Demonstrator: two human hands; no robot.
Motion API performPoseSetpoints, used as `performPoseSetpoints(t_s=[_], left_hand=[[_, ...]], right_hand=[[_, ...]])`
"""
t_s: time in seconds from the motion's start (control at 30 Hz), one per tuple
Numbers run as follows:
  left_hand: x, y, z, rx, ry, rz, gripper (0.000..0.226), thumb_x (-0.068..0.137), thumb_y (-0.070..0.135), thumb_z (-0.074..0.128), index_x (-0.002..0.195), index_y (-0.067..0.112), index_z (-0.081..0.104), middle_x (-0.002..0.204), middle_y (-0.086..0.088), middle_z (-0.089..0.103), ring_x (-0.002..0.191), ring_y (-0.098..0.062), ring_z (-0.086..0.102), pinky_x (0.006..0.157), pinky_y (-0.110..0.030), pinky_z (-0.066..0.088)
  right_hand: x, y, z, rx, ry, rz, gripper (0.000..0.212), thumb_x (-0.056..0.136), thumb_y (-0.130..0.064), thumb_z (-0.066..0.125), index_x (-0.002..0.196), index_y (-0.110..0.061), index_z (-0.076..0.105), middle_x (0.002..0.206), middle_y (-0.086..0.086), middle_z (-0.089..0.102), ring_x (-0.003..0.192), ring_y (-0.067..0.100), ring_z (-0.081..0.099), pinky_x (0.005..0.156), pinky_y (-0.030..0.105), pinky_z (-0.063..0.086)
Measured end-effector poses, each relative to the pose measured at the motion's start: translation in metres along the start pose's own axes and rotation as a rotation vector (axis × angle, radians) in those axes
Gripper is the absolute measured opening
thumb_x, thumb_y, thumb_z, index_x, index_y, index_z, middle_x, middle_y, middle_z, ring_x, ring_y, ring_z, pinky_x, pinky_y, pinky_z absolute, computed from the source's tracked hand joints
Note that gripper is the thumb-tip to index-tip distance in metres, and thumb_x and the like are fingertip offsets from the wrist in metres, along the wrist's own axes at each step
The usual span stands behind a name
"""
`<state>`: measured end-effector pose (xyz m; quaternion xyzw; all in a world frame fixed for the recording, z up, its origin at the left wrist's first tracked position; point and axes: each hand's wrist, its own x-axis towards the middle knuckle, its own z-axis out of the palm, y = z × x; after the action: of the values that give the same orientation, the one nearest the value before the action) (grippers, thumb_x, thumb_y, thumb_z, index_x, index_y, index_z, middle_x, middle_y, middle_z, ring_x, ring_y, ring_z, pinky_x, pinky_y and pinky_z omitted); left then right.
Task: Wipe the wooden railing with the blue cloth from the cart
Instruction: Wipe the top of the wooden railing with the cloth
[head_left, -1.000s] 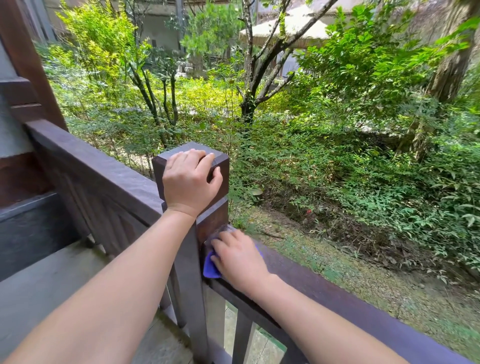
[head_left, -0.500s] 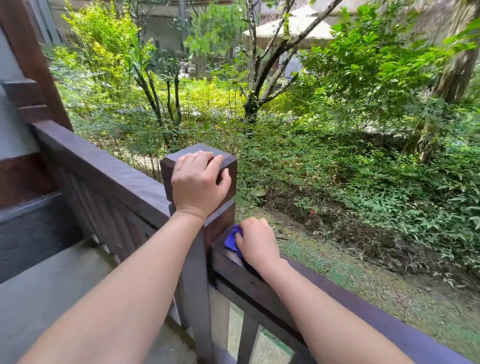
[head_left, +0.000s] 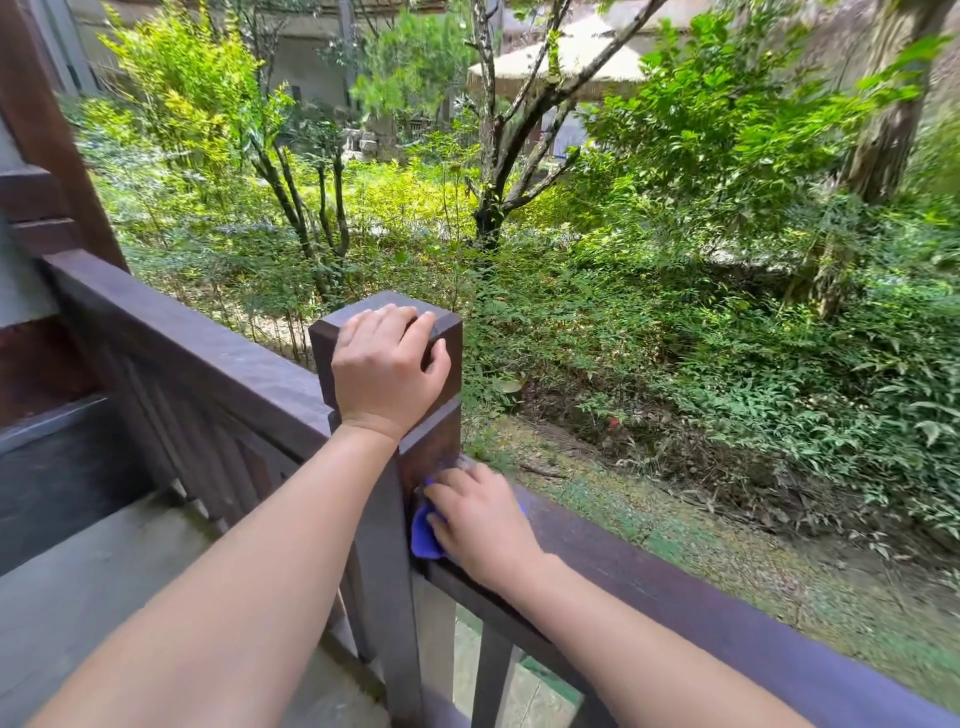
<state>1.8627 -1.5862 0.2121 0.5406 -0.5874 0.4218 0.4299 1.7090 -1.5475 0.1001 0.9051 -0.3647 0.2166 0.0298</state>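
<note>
Pressing the blue cloth (head_left: 425, 530) flat onto the wooden railing (head_left: 675, 587) right beside the post (head_left: 387, 317), your right hand (head_left: 480, 519) covers most of it (fingers bent down), while your left hand (head_left: 387, 364) grips the post's top.

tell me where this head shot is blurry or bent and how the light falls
Head view: wide-angle bend curves the wooden railing and the frame edges; motion blur smears the right hand fingers and blue cloth beside the post, and foliage at far right; the left hand is sharp; sun dapples the shrubs, while the deck lies in even shade.
</note>
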Motion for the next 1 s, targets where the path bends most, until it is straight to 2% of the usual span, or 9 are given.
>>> performPoseSetpoints(t_s=[0.1, 0.2, 0.37, 0.53, 0.73, 0.8, 0.87, 1.0], left_hand=[[-0.002, -0.002, 0.000, 0.007, -0.031, 0.012, 0.021, 0.087, 0.025, 0.062, 0.100, 0.015, 0.075, 0.101, -0.004, 0.074, 0.098, -0.029, 0.069, 0.087, -0.041, 0.049], [0.000, -0.002, -0.002, 0.000, -0.050, 0.018, 0.021, 0.087, 0.025, 0.062, 0.101, 0.015, 0.074, 0.102, -0.004, 0.074, 0.098, -0.029, 0.069, 0.087, -0.041, 0.048], [0.000, -0.002, -0.005, -0.010, -0.083, 0.007, 0.021, 0.087, 0.025, 0.063, 0.102, 0.014, 0.073, 0.102, -0.006, 0.074, 0.098, -0.030, 0.068, 0.089, -0.042, 0.050], [-0.001, 0.001, -0.013, -0.014, -0.206, -0.052, 0.027, 0.091, 0.025, 0.061, 0.110, 0.009, 0.071, 0.110, -0.011, 0.072, 0.105, -0.035, 0.064, 0.096, -0.047, 0.048], [0.000, 0.017, -0.027, 0.062, -0.428, -0.079, 0.046, 0.083, 0.017, 0.066, 0.125, -0.001, 0.061, 0.126, -0.023, 0.063, 0.119, -0.043, 0.055, 0.109, -0.056, 0.037], [-0.001, 0.027, -0.034, 0.097, -0.491, -0.076, 0.052, 0.080, 0.019, 0.067, 0.127, -0.001, 0.059, 0.129, -0.026, 0.060, 0.121, -0.045, 0.051, 0.113, -0.058, 0.031], [-0.002, 0.039, -0.042, 0.115, -0.522, -0.065, 0.055, 0.079, 0.022, 0.068, 0.128, 0.000, 0.058, 0.131, -0.030, 0.056, 0.124, -0.046, 0.046, 0.115, -0.058, 0.026], [-0.013, 0.069, -0.053, 0.084, -0.543, 0.017, 0.052, 0.081, 0.027, 0.060, 0.128, 0.004, 0.057, 0.135, -0.026, 0.054, 0.129, -0.043, 0.043, 0.117, -0.061, 0.020]], right_hand=[[-0.007, 0.023, -0.014, 0.079, 0.005, 0.121, 0.030, 0.083, -0.034, 0.047, 0.102, -0.020, 0.066, 0.098, 0.001, 0.064, 0.082, 0.030, 0.051, 0.074, 0.040, 0.046], [-0.026, 0.032, -0.024, 0.052, -0.011, 0.153, 0.029, 0.084, -0.031, 0.043, 0.096, -0.020, 0.066, 0.095, 0.001, 0.065, 0.080, 0.030, 0.051, 0.074, 0.042, 0.046], [-0.077, 0.050, -0.042, 0.079, 0.050, 0.208, 0.019, 0.080, -0.022, 0.055, 0.095, -0.019, 0.067, 0.094, -0.001, 0.066, 0.079, 0.028, 0.053, 0.073, 0.040, 0.047], [-0.110, 0.063, -0.061, 0.037, 0.069, 0.308, 0.024, 0.079, -0.025, 0.047, 0.092, -0.021, 0.067, 0.089, -0.002, 0.065, 0.073, 0.026, 0.049, 0.068, 0.040, 0.047], [-0.152, 0.080, -0.084, -0.047, 0.117, 0.412, 0.018, 0.076, -0.017, 0.060, 0.092, -0.020, 0.068, 0.082, 0.000, 0.062, 0.068, 0.026, 0.048, 0.063, 0.037, 0.046], [-0.166, 0.085, -0.092, -0.081, 0.111, 0.446, 0.019, 0.079, -0.023, 0.054, 0.093, -0.022, 0.067, 0.084, -0.001, 0.062, 0.069, 0.026, 0.049, 0.063, 0.036, 0.046], [-0.182, 0.092, -0.100, -0.120, 0.091, 0.493, 0.021, 0.080, -0.027, 0.050, 0.092, -0.023, 0.066, 0.085, -0.001, 0.062, 0.071, 0.027, 0.050, 0.064, 0.038, 0.047], [-0.202, 0.106, -0.116, -0.196, 0.057, 0.595, 0.009, 0.076, -0.022, 0.058, 0.082, -0.020, 0.064, 0.082, 0.000, 0.062, 0.071, 0.028, 0.051, 0.063, 0.040, 0.048]])
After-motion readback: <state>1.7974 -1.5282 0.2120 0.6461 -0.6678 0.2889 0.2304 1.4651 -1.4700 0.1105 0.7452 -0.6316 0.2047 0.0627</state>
